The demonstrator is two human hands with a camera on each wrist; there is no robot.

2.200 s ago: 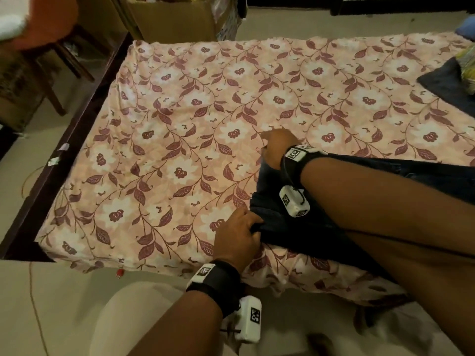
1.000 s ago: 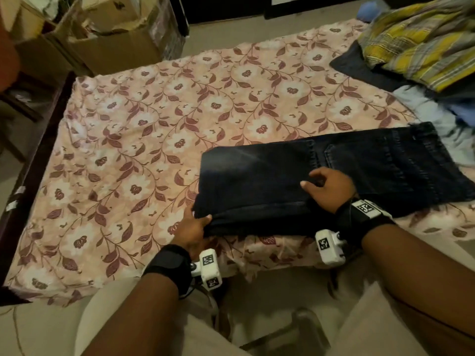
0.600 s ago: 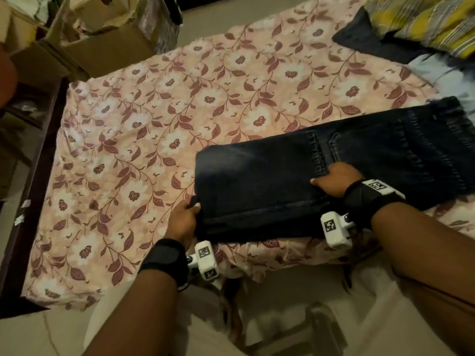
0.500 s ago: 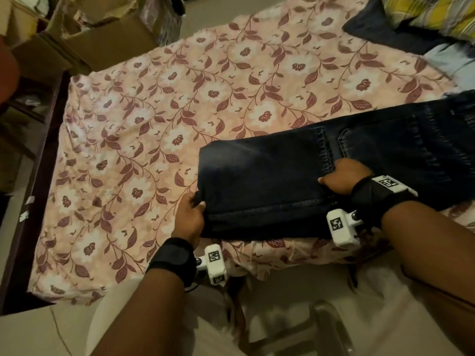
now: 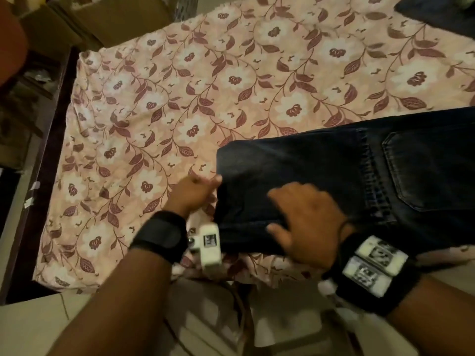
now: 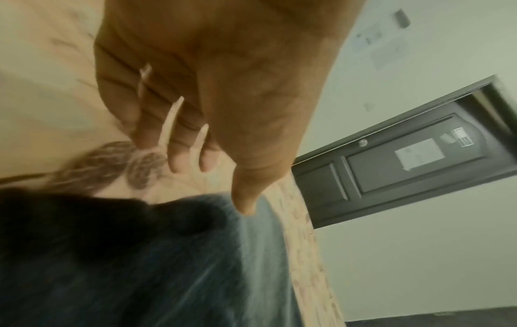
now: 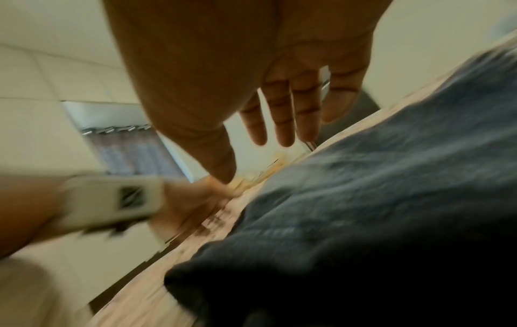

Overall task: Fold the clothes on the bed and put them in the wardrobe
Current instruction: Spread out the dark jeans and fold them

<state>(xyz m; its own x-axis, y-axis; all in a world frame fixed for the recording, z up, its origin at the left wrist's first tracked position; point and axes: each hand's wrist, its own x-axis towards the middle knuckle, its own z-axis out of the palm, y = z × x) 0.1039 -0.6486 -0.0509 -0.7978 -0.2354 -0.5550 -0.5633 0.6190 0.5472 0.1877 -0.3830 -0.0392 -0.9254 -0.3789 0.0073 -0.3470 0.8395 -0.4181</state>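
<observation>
A pair of dark blue jeans (image 5: 321, 170) lies folded on the floral bed sheet (image 5: 231, 86), its folded edge to the left and a back pocket to the right. My left hand (image 5: 203, 183) is just left of that fold, over the sheet. In the left wrist view its fingers (image 6: 184, 141) hang loosely extended and hold nothing, and the thumb tip is close to the jeans (image 6: 140, 265). My right hand (image 5: 303, 217) is spread over the near left part of the jeans. The right wrist view shows its fingers (image 7: 279, 124) straight, slightly above the denim (image 7: 391, 177).
A dark wooden bed frame (image 5: 51, 150) runs along the left of the mattress, with a cardboard box (image 5: 120, 19) beyond it. Another dark garment (image 5: 437, 11) lies at the far right of the bed. A dark door (image 6: 405, 161) stands in the wall behind.
My left hand has let go of the fold's near corner and opened. My right hand has moved left from the pocket seam to the near left part of the jeans.
</observation>
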